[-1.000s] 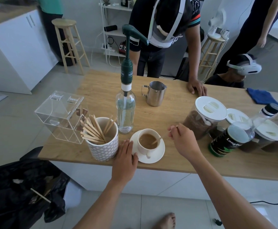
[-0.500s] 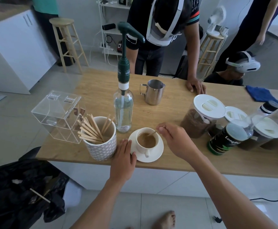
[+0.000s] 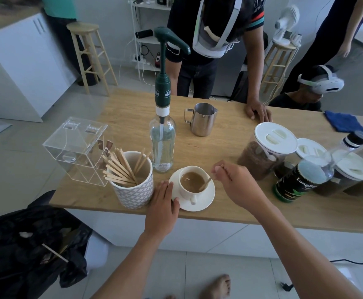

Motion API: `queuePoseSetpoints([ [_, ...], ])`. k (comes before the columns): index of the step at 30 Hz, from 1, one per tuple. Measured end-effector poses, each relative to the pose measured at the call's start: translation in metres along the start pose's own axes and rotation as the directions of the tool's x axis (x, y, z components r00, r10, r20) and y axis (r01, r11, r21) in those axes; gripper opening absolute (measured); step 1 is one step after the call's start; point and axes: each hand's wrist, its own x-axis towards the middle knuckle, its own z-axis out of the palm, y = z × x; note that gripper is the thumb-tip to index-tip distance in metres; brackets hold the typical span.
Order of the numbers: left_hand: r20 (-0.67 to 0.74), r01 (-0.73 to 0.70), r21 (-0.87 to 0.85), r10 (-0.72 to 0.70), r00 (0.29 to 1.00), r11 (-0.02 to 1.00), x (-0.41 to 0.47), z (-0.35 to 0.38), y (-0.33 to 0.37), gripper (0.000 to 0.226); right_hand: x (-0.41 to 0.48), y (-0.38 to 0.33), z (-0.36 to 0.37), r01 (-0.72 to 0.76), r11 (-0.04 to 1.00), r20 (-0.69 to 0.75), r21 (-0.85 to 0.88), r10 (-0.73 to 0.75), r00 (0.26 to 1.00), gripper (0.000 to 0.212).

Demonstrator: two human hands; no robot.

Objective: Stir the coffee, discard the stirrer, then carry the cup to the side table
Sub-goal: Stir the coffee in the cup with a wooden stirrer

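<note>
A white cup point(image 3: 185, 192) of milky coffee stands on a white saucer point(image 3: 206, 200) near the front edge of the wooden counter point(image 3: 230, 145). A thin wooden stirrer point(image 3: 207, 182) leans in the coffee on the cup's right side. My right hand point(image 3: 233, 182) pinches its upper end just right of the cup. My left hand point(image 3: 162, 205) lies flat on the counter, fingers touching the saucer's left rim.
A patterned mug point(image 3: 133, 188) of several spare stirrers and a clear acrylic box point(image 3: 75, 147) stand left of the cup. A pump bottle point(image 3: 162, 134) and steel jug point(image 3: 202, 121) are behind it; jars point(image 3: 267, 152) and a tin point(image 3: 295, 184) to the right. A black bin bag point(image 3: 25, 251) sits lower left. People stand beyond the counter.
My right hand has circled with the stirrer, from the cup's right to its far rim and back to the right side. The left hand stays at the saucer.
</note>
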Motion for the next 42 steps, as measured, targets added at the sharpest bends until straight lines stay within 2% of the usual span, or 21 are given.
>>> queuePoseSetpoints([
  [3,-0.007,-0.001,0.000,0.001,1.000,1.000,0.000,-0.001,0.000,0.056,0.007,0.001,-0.001,0.028,0.999,-0.109,-0.032,-0.032,0.994,0.023],
  [6,-0.008,-0.006,0.007,0.006,1.000,1.000,0.000,-0.002,0.001,0.056,0.007,-0.002,0.003,0.086,0.996,0.016,0.012,-0.086,0.996,0.023],
  [8,-0.006,-0.006,0.011,0.006,1.000,1.000,0.000,-0.002,0.001,0.057,0.004,-0.001,0.003,0.069,0.997,0.111,0.045,-0.073,0.991,0.022],
  [9,-0.005,-0.006,0.012,0.006,1.000,1.000,0.000,-0.001,0.001,0.056,0.004,0.001,0.003,0.047,0.998,0.113,0.042,-0.051,0.992,0.023],
  [12,-0.002,-0.003,0.008,0.003,1.000,1.000,-0.001,-0.002,0.001,0.056,0.007,0.007,-0.001,-0.018,0.999,-0.004,-0.046,0.018,1.000,0.028],
  [14,0.002,-0.002,0.005,0.002,1.000,1.000,0.000,-0.001,0.001,0.056,0.010,0.005,-0.002,-0.007,0.996,-0.052,-0.091,0.003,0.999,0.028],
  [17,0.008,0.002,0.005,-0.002,1.000,1.000,0.000,-0.001,0.000,0.053,0.011,-0.004,0.002,0.039,0.999,0.024,-0.002,-0.039,0.999,0.025],
  [19,0.009,-0.001,0.005,0.001,1.000,1.000,0.000,-0.001,0.000,0.054,0.007,-0.006,0.006,0.018,0.999,0.057,0.032,-0.020,0.998,0.024],
  [22,0.002,-0.007,-0.001,0.007,1.000,1.000,0.000,-0.002,0.000,0.056,0.006,-0.002,0.005,-0.042,0.996,-0.055,-0.081,0.037,0.998,0.026],
  [24,-0.007,-0.011,-0.006,0.011,1.000,1.000,0.000,-0.002,0.000,0.056,0.007,-0.002,0.003,-0.032,0.995,-0.125,-0.091,0.021,0.992,0.024],
  [27,-0.008,-0.012,0.006,0.012,1.000,1.000,0.000,-0.001,0.000,0.053,0.006,-0.009,0.005,0.046,0.999,-0.027,0.014,-0.045,0.999,0.024],
  [29,-0.004,-0.013,0.006,0.013,1.000,1.000,0.000,-0.001,0.000,0.053,0.003,-0.010,0.006,0.004,0.999,0.010,0.038,-0.004,1.000,0.025],
  [32,-0.004,-0.008,0.013,0.008,1.000,1.000,0.001,0.000,-0.001,0.051,0.006,-0.003,0.002,-0.075,0.995,-0.135,-0.060,0.067,0.989,0.027],
  [34,0.007,0.006,0.016,-0.006,1.000,1.000,0.001,0.000,-0.002,0.052,0.009,-0.004,0.001,-0.041,0.997,-0.154,-0.060,0.031,0.988,0.025],
  [38,0.015,0.002,0.029,-0.003,1.000,1.000,0.001,0.000,-0.001,0.057,0.007,-0.011,0.005,0.027,0.999,0.018,0.034,-0.027,0.999,0.023],
  [40,0.014,-0.001,0.028,0.001,1.000,1.000,0.001,-0.001,0.000,0.057,0.007,-0.006,0.003,-0.010,1.000,-0.016,-0.015,0.010,1.000,0.025],
  [42,0.004,-0.006,0.028,0.005,1.000,1.000,0.000,-0.001,0.000,0.055,0.009,-0.001,0.001,-0.042,0.998,-0.118,-0.043,0.036,0.992,0.026],
])
